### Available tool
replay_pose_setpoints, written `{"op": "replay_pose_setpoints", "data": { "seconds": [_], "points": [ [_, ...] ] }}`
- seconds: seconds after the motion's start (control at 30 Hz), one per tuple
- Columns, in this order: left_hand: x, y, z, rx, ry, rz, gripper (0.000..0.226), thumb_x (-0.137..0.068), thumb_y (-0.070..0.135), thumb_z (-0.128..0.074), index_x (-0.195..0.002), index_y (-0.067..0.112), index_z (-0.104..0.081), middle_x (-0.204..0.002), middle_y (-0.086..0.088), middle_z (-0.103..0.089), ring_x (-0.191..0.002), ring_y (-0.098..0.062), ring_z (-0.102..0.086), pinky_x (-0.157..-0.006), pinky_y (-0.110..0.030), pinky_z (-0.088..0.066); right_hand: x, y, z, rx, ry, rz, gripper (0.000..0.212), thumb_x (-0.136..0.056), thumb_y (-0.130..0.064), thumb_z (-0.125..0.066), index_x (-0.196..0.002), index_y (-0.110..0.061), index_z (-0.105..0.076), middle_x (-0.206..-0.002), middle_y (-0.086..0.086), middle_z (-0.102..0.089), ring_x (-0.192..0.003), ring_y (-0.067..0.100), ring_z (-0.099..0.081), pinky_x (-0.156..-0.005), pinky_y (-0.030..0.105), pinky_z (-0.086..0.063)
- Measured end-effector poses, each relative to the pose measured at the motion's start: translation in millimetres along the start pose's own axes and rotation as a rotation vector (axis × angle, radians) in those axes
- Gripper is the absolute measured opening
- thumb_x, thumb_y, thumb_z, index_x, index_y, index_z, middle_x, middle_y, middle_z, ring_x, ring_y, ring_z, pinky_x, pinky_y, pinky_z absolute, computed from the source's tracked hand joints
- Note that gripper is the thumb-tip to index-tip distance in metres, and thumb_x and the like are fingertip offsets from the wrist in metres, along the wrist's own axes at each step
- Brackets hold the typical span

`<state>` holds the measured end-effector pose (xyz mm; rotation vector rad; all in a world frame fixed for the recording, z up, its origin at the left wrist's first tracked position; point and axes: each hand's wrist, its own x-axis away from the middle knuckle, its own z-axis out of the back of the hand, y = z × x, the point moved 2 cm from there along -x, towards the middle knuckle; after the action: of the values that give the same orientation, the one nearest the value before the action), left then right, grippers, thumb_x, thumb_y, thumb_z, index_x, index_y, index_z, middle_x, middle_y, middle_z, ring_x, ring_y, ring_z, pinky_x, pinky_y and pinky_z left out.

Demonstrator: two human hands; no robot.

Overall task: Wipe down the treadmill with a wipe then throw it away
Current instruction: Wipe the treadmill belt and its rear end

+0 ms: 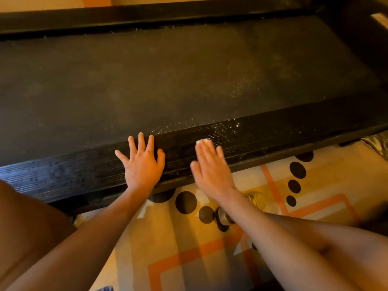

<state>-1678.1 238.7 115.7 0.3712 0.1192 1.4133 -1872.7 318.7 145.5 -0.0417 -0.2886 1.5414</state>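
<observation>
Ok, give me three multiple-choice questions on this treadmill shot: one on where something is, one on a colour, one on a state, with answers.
1. Where is the wipe?
A) under the fingertips of the right hand, on the treadmill's near side rail
B) in a bin
C) hanging from a handlebar

2. What colour are the round spots on the rug?
A) green
B) black
C) blue

3. How is the left hand?
A) clenched in a fist
B) gripping a bottle
C) flat on the rail, fingers spread

Answers: 1 A, a pale corner peeks out past the fingertips; 2 B, dark discs sit on the pale, orange-lined pattern; 3 C, all five digits lie splayed on the ribbed rail.
</observation>
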Motion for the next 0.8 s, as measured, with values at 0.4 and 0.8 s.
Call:
{"op": "replay_pose_setpoints", "data": {
  "seconds": [0.4,0.8],
  "points": [
    [2,-1,1,0.009,0.007,-0.001,0.061,-0.107,0.05,-0.027,-0.162,0.025,-0.021,-0.171,-0.008,-0.012,-0.157,-0.035,0.0,-0.118,-0.073,-0.001,26,-26,-21,-0.037,0.053,0.023,0.066,-0.108,-0.05,-0.013,-0.164,-0.015,-0.009,-0.172,0.002,-0.001,-0.158,0.016,0.01,-0.129,0.04,0.003],
    [1,-3,0,0.012,0.018,-0.005,0.061,-0.108,0.05,-0.028,-0.162,0.025,-0.022,-0.171,-0.008,-0.012,-0.157,-0.035,0.0,-0.117,-0.073,0.001,36,-4,-27,-0.02,0.065,0.035,0.066,-0.109,-0.048,-0.02,-0.164,-0.013,-0.01,-0.172,0.002,-0.001,-0.158,0.014,0.01,-0.129,0.04,0.002]
  ]
}}
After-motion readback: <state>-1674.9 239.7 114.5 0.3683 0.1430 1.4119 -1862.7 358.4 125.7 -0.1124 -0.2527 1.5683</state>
